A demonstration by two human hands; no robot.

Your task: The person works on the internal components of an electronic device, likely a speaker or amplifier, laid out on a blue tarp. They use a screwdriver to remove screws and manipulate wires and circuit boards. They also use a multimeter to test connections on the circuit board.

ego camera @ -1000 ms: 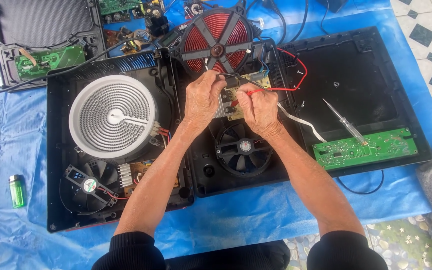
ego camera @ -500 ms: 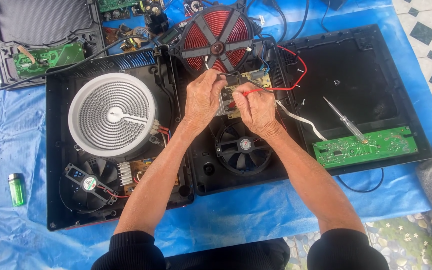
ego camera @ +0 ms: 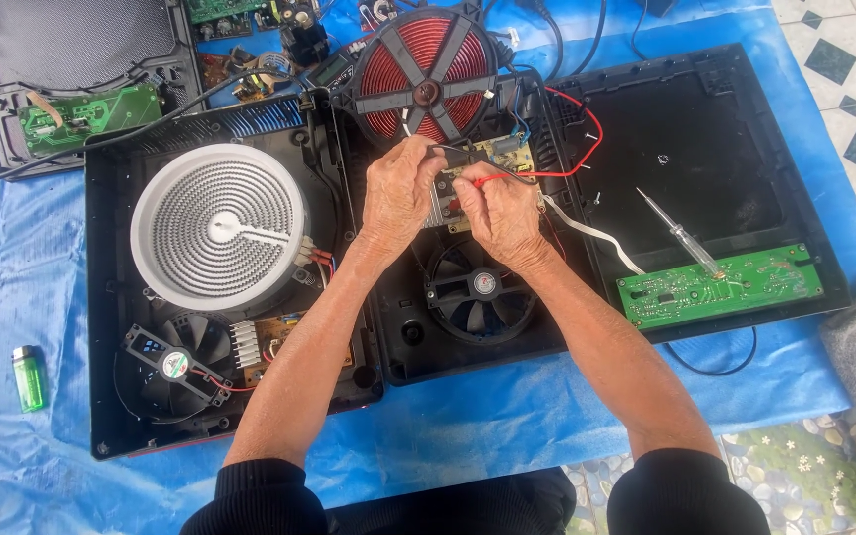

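1. Two bare hands met over the small tan circuit board with ribbed aluminium heat sink (ego camera: 463, 183), seated in the open black cooker casing (ego camera: 398, 347) between the red copper induction coil (ego camera: 426, 79) and the round black cooling fan (ego camera: 478, 289).
2. Our left hand (ego camera: 398, 193) pinched the board's left edge, fingers closed.
3. Our right hand (ego camera: 497, 213) clasped the thin red wire (ego camera: 557, 173) at the board.
4. We judged the board light, stiff and fragile; best held by its edges or heat sink.
5. A slim clear-handled screwdriver (ego camera: 681, 233) lay well apart.

Both hands (ego camera: 453, 203) work a circuit board (ego camera: 492, 159).
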